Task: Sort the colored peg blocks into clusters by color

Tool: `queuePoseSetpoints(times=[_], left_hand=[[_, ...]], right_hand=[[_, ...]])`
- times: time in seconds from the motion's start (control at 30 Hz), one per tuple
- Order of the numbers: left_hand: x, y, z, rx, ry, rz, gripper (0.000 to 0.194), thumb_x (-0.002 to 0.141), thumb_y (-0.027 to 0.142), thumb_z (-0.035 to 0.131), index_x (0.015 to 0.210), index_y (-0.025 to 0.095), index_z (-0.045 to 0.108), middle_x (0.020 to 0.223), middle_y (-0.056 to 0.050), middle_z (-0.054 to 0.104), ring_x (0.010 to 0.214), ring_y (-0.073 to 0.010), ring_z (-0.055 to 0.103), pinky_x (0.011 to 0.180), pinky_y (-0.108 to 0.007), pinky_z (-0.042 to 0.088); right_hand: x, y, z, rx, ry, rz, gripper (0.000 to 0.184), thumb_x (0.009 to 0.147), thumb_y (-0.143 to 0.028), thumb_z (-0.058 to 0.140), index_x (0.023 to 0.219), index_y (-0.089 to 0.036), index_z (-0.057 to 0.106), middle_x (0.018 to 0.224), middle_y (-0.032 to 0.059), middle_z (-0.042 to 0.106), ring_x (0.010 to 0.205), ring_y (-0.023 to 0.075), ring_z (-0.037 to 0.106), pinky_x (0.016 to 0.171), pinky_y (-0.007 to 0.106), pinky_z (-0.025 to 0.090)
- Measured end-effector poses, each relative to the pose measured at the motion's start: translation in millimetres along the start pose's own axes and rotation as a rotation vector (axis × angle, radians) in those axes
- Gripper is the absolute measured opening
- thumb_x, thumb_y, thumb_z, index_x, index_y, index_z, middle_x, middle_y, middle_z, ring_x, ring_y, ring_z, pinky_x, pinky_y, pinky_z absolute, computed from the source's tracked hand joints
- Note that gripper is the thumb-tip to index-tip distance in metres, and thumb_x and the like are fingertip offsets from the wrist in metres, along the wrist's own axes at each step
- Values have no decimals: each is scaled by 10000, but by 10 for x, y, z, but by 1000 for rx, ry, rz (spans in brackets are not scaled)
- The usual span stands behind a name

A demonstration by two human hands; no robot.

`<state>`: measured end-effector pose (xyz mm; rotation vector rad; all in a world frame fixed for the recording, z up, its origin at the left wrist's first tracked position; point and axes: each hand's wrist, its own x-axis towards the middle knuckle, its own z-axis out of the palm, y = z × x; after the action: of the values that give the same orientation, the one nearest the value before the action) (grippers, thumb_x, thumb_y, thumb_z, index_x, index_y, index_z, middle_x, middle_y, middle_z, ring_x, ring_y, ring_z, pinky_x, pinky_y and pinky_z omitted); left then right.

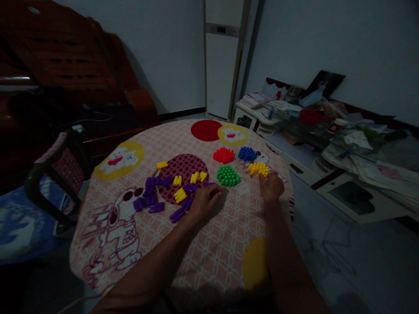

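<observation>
My right hand is at the near edge of a yellow cluster of peg-like toy blocks. Its fingers are curled, and the index finger and thumb close on a yellow block at the cluster's edge. My left hand rests on the cloth beside loose purple blocks, its fingers slightly bent and apart from the thumb, nothing visible between them. It partly covers a few purple pieces. Loose yellow blocks lie among the purple ones. Grouped upright stand green blocks, red blocks and blue blocks.
A patterned tablecloth covers the round-edged table. To the left are a chair and a carved wooden sofa. A low cabinet with a cluttered glass top runs along the right. A tall white unit stands behind.
</observation>
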<state>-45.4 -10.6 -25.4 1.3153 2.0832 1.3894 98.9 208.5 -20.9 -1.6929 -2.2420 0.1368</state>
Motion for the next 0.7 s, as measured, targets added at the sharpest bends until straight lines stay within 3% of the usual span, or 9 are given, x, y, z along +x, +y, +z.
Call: queuePoseSetpoints(times=[0.33, 0.7], left_hand=[[-12, -6, 5, -9, -4, 3, 220, 866, 212, 519, 925, 170, 726, 805, -18, 719, 742, -160, 638, 719, -268, 484], [5, -36, -24, 14, 15, 26, 209, 848, 188, 539, 940, 172, 727, 876, -36, 742, 777, -172, 658, 748, -282, 491]], right_hand=[[13, 19, -30, -7, -68, -11, 388, 958, -438, 535, 1116, -121, 696, 1065, 203, 723, 1036, 326, 687, 855, 391, 497], [-4, 64, -24, 66, 24, 11, 404, 910, -462, 596, 1147, -148, 690, 1021, 169, 743, 974, 305, 693, 797, 346, 478]])
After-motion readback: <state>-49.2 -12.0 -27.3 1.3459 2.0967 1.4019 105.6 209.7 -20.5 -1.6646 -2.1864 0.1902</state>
